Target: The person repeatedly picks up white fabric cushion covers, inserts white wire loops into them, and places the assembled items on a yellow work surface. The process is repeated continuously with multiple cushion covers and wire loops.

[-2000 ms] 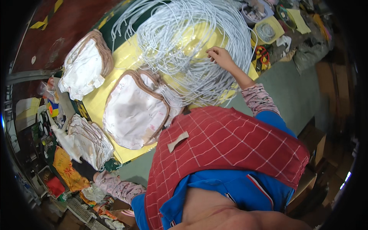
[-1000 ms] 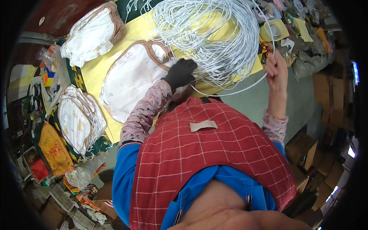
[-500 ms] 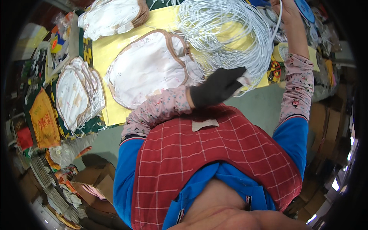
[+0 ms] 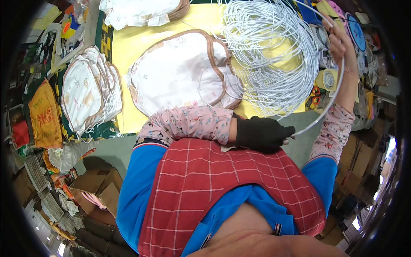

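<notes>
My left hand [image 4: 262, 133], in a black glove with bare fingertips, pinches the end of a white cord [image 4: 328, 106] just above my red checked apron [image 4: 235, 171]. From there the cord bows up to my right hand [image 4: 340, 45], which is bare and raised at the far right with its fingers closed round it. Between the hands and the table's back lies a large loose coil of white cord [image 4: 306, 64]. Left of the coil rests a stack of white printed cloth pieces [image 4: 171, 73] with brown binding, next to my left forearm.
More brown-edged cloth pieces lie in a stack at the left [image 4: 81, 96] and another at the back [image 4: 141, 13]. Yellow sheeting [image 4: 126, 111] covers the table. A blue disc [image 4: 355, 32] and small clutter crowd the right side. A cardboard box [image 4: 96, 188] stands on the floor at left.
My left hand has come down toward my apron, away from the coil, drawing the cord end with it. My right hand has lowered slightly and moved right. The view has shifted a little.
</notes>
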`<state>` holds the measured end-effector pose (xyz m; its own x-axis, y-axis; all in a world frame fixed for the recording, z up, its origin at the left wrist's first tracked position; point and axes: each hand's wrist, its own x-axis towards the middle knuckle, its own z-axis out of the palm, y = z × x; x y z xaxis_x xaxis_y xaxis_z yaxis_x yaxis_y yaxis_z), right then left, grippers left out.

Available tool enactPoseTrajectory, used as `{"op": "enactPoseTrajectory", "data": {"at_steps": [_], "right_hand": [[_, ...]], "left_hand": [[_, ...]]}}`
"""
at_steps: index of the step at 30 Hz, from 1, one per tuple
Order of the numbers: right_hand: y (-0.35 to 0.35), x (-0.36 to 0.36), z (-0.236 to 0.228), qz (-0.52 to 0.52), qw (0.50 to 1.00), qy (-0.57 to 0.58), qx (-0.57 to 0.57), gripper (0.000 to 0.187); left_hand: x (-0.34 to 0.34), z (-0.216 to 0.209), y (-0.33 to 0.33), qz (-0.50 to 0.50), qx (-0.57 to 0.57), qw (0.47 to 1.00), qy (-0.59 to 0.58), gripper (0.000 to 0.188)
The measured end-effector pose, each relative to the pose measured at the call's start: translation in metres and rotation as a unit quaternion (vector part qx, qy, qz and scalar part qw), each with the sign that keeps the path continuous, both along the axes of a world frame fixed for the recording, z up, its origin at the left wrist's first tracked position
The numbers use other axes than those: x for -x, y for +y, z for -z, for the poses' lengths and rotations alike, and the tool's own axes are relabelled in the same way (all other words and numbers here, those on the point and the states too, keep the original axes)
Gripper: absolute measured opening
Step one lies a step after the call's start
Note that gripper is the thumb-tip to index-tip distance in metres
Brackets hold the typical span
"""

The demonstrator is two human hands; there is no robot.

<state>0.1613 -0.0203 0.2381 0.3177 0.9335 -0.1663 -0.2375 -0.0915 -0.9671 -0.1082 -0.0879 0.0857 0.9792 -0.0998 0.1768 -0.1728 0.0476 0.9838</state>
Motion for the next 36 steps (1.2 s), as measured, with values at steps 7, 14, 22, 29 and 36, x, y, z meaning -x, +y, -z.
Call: {"op": "enactPoseTrajectory", "data": {"at_steps": [7, 14, 22, 29, 36], "right_hand": [[-0.003, 0.042, 0.093, 0.063, 0.972, -0.220, 0.049, 0.033], [-0.057, 0.089, 0.082, 0.116, 0.969, -0.219, -0.009, 0.042], [-0.098, 0.100, 0.068, 0.109, 0.981, -0.130, -0.096, 0.042], [-0.107, 0.094, 0.062, 0.089, 0.975, -0.027, -0.203, 0.040], [-0.123, 0.089, 0.059, 0.050, 0.966, 0.010, -0.254, 0.041]], "left_hand": [[0.023, 0.145, 0.160, -0.414, -0.414, 0.809, -0.043, 0.026], [0.063, 0.198, 0.298, -0.388, -0.575, 0.681, 0.234, 0.020], [0.094, 0.101, 0.329, -0.503, -0.217, 0.836, 0.019, 0.028], [0.155, 0.010, 0.264, -0.599, -0.376, 0.698, -0.114, 0.022], [0.185, -0.035, 0.222, -0.646, -0.446, 0.613, -0.092, 0.024]]}}
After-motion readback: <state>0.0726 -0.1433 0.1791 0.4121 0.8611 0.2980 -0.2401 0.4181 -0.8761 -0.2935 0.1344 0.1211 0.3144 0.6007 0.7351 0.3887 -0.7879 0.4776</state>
